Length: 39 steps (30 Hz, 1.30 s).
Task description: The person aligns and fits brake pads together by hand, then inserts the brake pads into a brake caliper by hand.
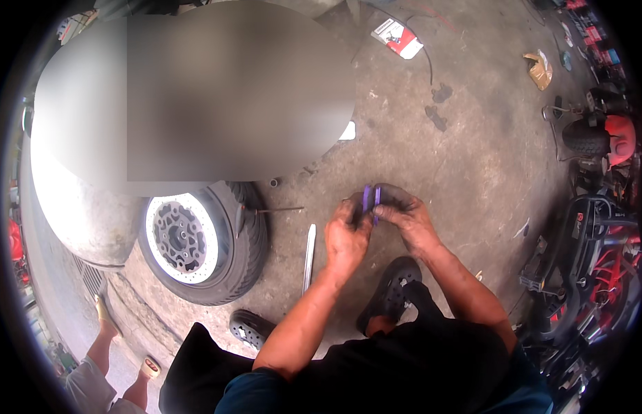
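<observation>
Concrete floor, head view: brown and stained, bearing a wheel with a drilled brake disc.
Right edge: crowded with red and black machinery.
Purple plates: two, thin, side by side between the hands, above the floor.
Left hand: fingers curled, gripping one plate.
Right hand: thumb and fingers pinching the other.
Hidden: plates' lower parts, behind fingers; upper left, blurred.
</observation>
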{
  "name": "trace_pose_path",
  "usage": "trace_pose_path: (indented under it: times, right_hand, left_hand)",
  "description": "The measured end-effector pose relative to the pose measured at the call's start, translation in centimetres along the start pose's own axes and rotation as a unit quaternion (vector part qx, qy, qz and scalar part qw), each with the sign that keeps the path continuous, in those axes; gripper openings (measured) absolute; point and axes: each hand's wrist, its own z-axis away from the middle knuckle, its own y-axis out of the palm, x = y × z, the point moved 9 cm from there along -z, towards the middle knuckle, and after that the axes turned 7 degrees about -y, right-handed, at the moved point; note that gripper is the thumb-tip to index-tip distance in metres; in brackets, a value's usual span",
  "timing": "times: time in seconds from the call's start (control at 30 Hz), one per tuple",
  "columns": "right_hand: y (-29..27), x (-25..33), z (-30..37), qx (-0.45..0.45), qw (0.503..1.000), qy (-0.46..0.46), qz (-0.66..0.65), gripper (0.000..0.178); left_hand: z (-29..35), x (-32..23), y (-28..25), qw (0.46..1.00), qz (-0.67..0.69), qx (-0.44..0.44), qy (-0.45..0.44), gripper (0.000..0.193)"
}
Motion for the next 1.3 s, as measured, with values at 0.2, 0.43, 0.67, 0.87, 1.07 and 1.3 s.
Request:
trace_pose_path:
  times: [0.2,0.43,0.67,0.87,1.07,1.3]
  right_hand:
    - [-1.2,0.9,0.7,-0.007,0.995,0.04,0.096,0.049]
    - [0.9,-1.2,-0.2,0.005,1.0,-0.025,0.013,0.048]
    - [0.9,-1.1,0.1,0.01,0.998,-0.023,0.06,0.043]
    - [1.9,0.4,0.9,0.032,0.999,0.002,0.014,0.044]
    - [1.8,2.5,0.1,0.032,0.983,-0.069,0.165,0.036]
    - [0.6,3.5,0.4,0.028,0.992,-0.059,0.104,0.027]
  left_hand:
    - [0.0,-1.8,0.1,0.996,-0.084,-0.009,0.003,0.034]
    - [0.0,0.7,-0.2,1.0,0.014,0.012,-0.006,0.05]
    - [1.4,-3.9,-0.5,0.984,-0.148,-0.055,0.083,0.037]
    - [0.9,-1.9,-1.1,0.984,0.175,0.005,0.026,0.031]
    - [0.7,-1.3,-0.8,0.987,0.136,0.043,-0.074,0.035]
    - [1.1,-3.2,0.2,0.982,0.146,0.082,-0.09,0.031]
